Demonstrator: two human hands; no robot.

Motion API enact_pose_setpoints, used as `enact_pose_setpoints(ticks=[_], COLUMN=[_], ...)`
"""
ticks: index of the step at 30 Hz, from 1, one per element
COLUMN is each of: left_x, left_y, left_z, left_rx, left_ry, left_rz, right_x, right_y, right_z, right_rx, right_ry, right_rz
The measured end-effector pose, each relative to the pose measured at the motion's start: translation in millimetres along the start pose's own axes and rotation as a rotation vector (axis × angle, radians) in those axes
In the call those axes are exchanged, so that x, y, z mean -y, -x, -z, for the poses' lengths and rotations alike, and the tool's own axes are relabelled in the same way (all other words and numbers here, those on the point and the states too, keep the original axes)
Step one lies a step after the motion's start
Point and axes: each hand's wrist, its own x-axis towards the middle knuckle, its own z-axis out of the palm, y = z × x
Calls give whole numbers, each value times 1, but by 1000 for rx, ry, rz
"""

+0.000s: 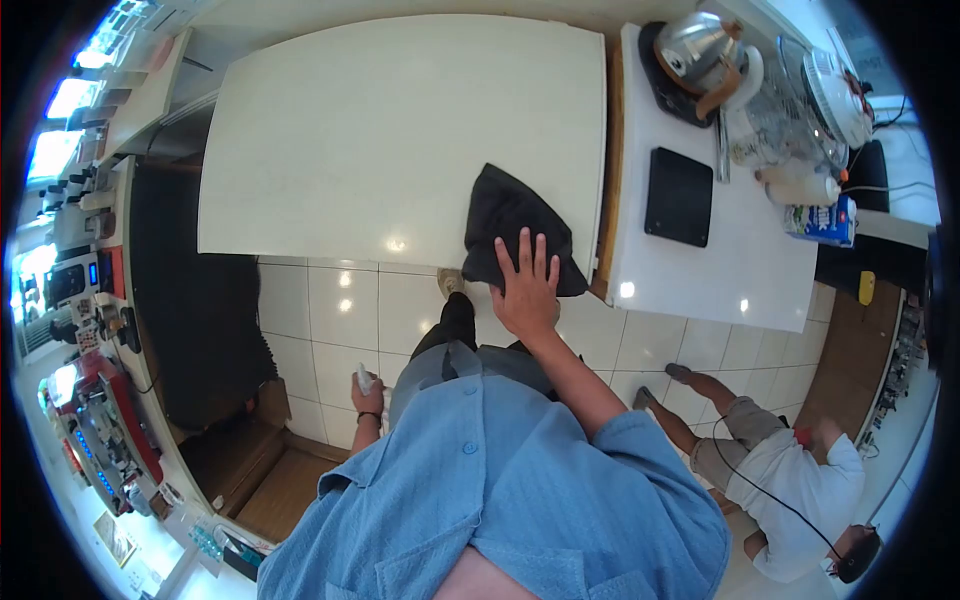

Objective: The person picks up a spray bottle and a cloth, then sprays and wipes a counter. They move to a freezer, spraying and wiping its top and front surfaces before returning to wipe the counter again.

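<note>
My right hand lies flat with its fingers spread on a black cloth. The cloth is bunched into a rough triangle at the front right corner of a white tabletop, and part of it hangs past the front edge. Low at my left side, my left hand is closed around a small whitish, translucent thing shaped like a bottle top. Its lower part is hidden in my fingers.
On the white counter to the right are a kettle, a flat black device, a blue carton and glassware. A person in a white shirt is behind me at right. Cluttered shelves line the left.
</note>
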Motion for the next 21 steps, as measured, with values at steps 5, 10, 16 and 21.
enact_pose_setpoints(ticks=[5, 10, 16, 21], left_x=[-24, -36, -5, 25], left_y=[-60, -77, -50, -29], left_z=[31, 55, 88, 101], left_rx=[-37, -67, -191, -237], left_ry=[-59, -14, 81, 116], left_rz=[-57, -71, 6, 90], right_x=[13, 14, 11, 53], right_y=[-95, -249, -397, -344], right_z=[0, -10, 2, -17], right_rx=[-133, -302, -140, -261], right_ry=[56, 150, 216, 275], right_rz=[1, 37, -176, 122])
